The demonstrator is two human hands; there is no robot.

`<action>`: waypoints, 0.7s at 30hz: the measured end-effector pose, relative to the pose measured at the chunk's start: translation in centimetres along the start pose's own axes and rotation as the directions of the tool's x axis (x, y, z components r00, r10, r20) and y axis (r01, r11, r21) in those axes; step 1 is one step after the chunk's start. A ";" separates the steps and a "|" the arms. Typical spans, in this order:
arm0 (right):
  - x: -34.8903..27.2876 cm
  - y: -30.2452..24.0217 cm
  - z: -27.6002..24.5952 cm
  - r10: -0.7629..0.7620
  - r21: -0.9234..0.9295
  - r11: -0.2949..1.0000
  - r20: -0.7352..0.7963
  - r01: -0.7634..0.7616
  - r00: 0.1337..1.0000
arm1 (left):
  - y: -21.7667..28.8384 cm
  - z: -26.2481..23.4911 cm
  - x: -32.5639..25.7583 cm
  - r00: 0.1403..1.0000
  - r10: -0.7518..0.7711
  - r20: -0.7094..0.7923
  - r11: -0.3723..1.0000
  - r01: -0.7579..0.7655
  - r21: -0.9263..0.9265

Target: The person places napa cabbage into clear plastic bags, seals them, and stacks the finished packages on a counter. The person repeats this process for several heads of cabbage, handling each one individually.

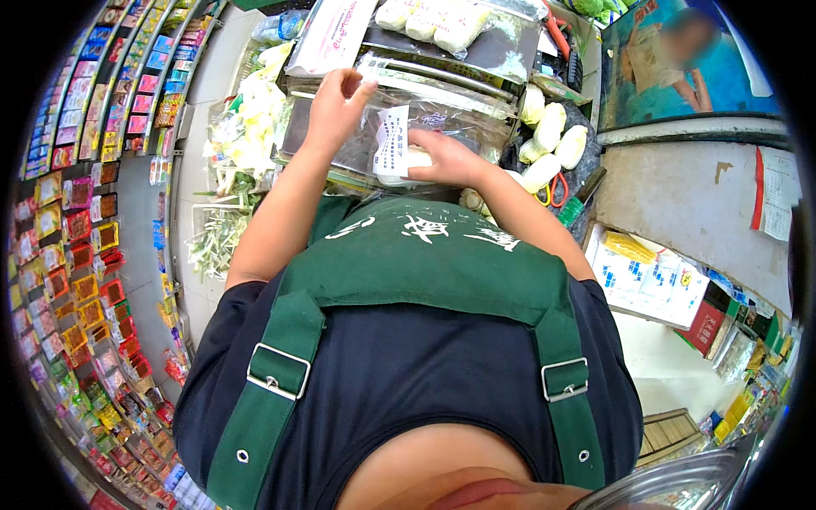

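Observation:
Over the dark work surface (501, 64) my left hand (338, 106) is raised with its fingers curled in; whether they grip anything is too small to see. Lower and to the right, my right hand (446, 160) closes around a pale, whitish item (416, 158), largely covered by the fingers. A clear plastic bag (463, 127) with white and purple print lies spread around that hand. Beyond it rests a pack of pale cabbages (433, 24) in clear wrap. Loose baby cabbages (551, 127) lie to the right of my right hand.
Scissors with red and yellow handles (558, 190) lie right of my forearm. A white printed sheet (331, 36) is at the far left of the surface. Leaf trimmings (259, 110) are heaped to the left. Packed shelves (85, 280) stand farther left, and a grey counter (688, 204) at right.

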State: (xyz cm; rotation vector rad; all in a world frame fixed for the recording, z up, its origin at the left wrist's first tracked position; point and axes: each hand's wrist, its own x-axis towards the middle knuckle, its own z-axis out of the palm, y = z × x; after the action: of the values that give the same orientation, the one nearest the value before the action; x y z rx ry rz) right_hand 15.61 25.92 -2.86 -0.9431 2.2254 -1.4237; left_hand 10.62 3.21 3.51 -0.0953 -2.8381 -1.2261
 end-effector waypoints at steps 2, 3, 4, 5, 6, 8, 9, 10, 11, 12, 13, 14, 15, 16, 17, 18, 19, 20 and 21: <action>-0.3 0.9 0.6 -0.050 -0.103 0.993 0.006 0.051 0.999 | -1.6 0.8 -1.4 0.984 -0.178 -0.014 0.984 0.177 -0.034; -0.3 0.9 0.7 -0.060 -0.105 0.993 0.008 0.060 0.998 | -2.6 1.5 -2.2 0.981 -0.184 -0.055 0.982 0.181 -0.055; -0.3 0.7 0.7 -0.068 -0.110 0.992 0.012 0.069 0.998 | -3.1 2.1 -2.8 0.977 -0.190 -0.097 0.980 0.183 -0.079; -0.3 0.5 0.6 -0.077 -0.115 0.990 0.015 0.078 0.997 | -3.5 2.7 -3.1 0.971 -0.237 0.003 0.926 0.227 -0.302; -0.3 0.3 0.5 -0.032 -0.122 0.992 0.033 0.035 0.999 | -3.5 3.3 -3.3 0.960 -0.257 0.113 0.818 0.278 -0.503; -0.1 -0.2 0.3 0.060 -0.139 0.989 0.066 -0.050 0.996 | -3.6 3.8 -3.2 0.931 -0.212 0.298 0.642 0.363 -0.676; 0.0 0.1 0.4 0.066 -0.096 0.994 0.060 -0.060 0.996 | -3.9 3.9 -2.8 0.921 -0.215 0.324 0.639 0.383 -0.667; 0.1 0.5 0.6 0.073 -0.053 0.996 0.054 -0.070 0.996 | -4.4 4.3 -2.4 0.911 -0.217 0.350 0.636 0.404 -0.657; 0.2 0.8 0.7 0.080 -0.010 0.997 0.047 -0.079 0.996 | -4.8 4.7 -2.0 0.900 -0.219 0.376 0.634 0.424 -0.647; 0.3 0.1 0.5 0.059 0.048 0.997 0.077 -0.063 0.995 | -4.8 5.4 -1.9 0.923 -0.250 0.291 0.621 0.384 -0.684; 0.3 -0.8 0.1 0.037 0.106 0.993 0.105 -0.048 0.994 | -5.0 5.6 -1.8 0.925 -0.272 0.265 0.610 0.379 -0.696; 0.4 -1.3 -0.1 0.014 0.165 0.986 0.132 -0.035 0.991 | -5.3 5.7 -1.6 0.926 -0.294 0.239 0.599 0.373 -0.709; 0.1 -0.8 0.1 0.032 0.168 0.984 0.110 -0.050 0.993 | -5.1 5.9 -1.4 0.925 -0.309 0.220 0.589 0.368 -0.719; -0.1 0.1 0.7 0.047 0.173 0.983 0.092 -0.063 0.995 | -5.2 6.2 -1.3 0.925 -0.319 0.206 0.567 0.360 -0.741; -0.4 1.0 1.2 0.063 0.178 0.981 0.075 -0.075 0.995 | -5.4 6.4 -1.0 0.928 -0.316 0.199 0.577 0.354 -0.736; -0.5 0.3 1.5 0.044 0.213 0.976 -0.018 -0.039 0.999 | -5.5 6.5 -1.1 0.928 -0.319 0.190 0.585 0.351 -0.731; -0.5 -0.1 1.3 0.104 0.198 0.974 0.035 -0.109 0.994 | -5.6 6.5 -1.1 0.929 -0.323 0.181 0.593 0.347 -0.726; -0.4 -0.5 0.9 0.165 0.178 0.968 0.088 -0.178 0.982 | -5.8 6.5 -1.0 0.930 -0.325 0.170 0.616 0.345 -0.708; -0.4 -1.2 0.4 0.226 0.153 0.957 0.138 -0.246 0.964 | -5.8 6.5 -0.8 0.932 -0.325 0.161 0.639 0.342 -0.690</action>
State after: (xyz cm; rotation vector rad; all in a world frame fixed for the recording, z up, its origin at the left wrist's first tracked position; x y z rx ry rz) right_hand 16.57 25.60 -1.94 -0.6615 2.0166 -1.3822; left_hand 10.83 3.90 -5.19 0.4198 -2.2557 -2.3544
